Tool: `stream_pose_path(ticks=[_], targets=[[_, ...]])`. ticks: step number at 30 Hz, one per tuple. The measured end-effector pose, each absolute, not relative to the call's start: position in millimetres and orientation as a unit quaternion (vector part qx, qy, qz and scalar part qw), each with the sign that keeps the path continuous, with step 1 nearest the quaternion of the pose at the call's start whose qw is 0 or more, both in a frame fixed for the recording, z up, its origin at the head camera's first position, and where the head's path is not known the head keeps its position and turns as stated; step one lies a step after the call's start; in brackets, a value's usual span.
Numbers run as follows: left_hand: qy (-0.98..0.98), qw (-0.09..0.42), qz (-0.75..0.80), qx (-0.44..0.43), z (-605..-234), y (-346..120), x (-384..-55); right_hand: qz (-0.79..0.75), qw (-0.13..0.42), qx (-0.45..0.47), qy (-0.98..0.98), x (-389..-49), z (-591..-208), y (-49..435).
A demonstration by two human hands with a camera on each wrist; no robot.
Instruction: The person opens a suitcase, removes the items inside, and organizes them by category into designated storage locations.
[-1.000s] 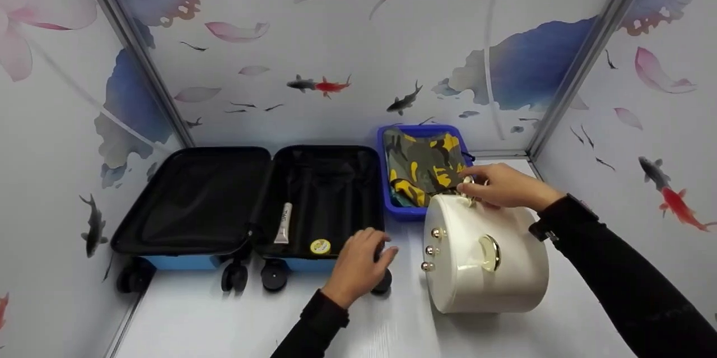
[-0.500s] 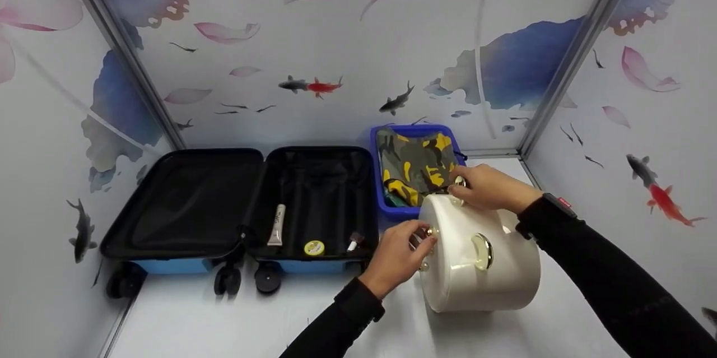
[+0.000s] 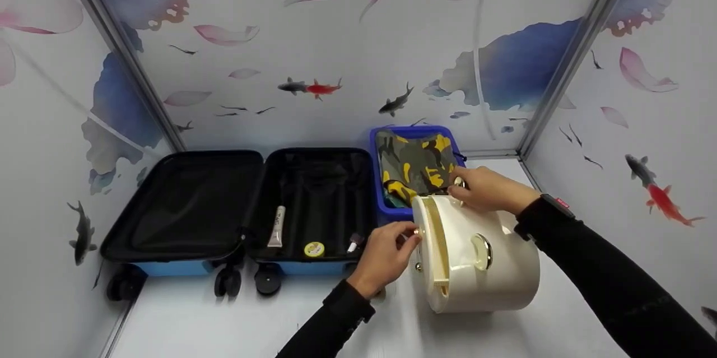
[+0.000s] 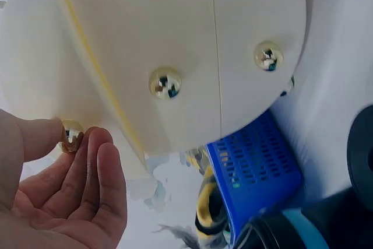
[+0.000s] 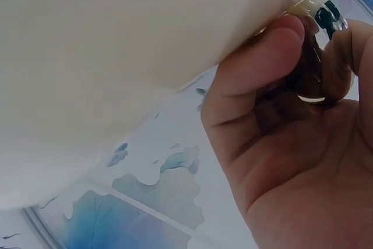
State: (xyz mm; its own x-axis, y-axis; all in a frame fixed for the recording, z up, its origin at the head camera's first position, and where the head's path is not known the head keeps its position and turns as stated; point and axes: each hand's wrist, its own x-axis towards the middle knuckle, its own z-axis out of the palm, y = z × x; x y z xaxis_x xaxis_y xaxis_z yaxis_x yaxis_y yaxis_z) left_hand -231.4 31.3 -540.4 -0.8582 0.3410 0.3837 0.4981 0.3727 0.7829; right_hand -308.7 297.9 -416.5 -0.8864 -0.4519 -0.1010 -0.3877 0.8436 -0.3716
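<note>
A cream jewelry box point(image 3: 504, 285) with a rounded body stands on the white table, its drawer front facing left. My left hand point(image 3: 383, 254) pinches a round gold knob point(image 4: 72, 129) between thumb and fingers. The drawer point(image 3: 434, 235) behind that knob is slid partly out, showing a gold-toned inside edge. Two more knobs, such as the middle knob point(image 4: 165, 83), sit on the other drawer fronts in the left wrist view. My right hand point(image 3: 493, 190) holds the gold handle point(image 5: 329, 18) on top of the box, fingers curled round it. A crescent-shaped gold fitting point(image 3: 482, 252) is on the near side.
An open black-lined suitcase point(image 3: 185, 207) lies to the left. In its right half are a tube point(image 3: 276, 227), a round yellow tin point(image 3: 314, 249) and a small dark-and-white item point(image 3: 353, 243). Behind the box, a blue basket point(image 3: 392, 213) holds camouflage cloth point(image 3: 417, 162).
My left hand moved right from over the suitcase to the box's knob, then pulled back left, drawing the drawer partly out. The right hand stays on the handle.
</note>
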Motion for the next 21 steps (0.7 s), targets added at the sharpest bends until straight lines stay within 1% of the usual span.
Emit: stream_pose_path(ticks=[9,21], targets=[[-0.817,0.098,-0.511,-0.247,-549,-5,-231,-0.167,0.105,-0.221,0.955,-311,-415,299],[-0.814,0.065,-0.522,-0.247,-551,-13,-232,-0.17,0.107,-0.214,0.956,-310,-415,297]])
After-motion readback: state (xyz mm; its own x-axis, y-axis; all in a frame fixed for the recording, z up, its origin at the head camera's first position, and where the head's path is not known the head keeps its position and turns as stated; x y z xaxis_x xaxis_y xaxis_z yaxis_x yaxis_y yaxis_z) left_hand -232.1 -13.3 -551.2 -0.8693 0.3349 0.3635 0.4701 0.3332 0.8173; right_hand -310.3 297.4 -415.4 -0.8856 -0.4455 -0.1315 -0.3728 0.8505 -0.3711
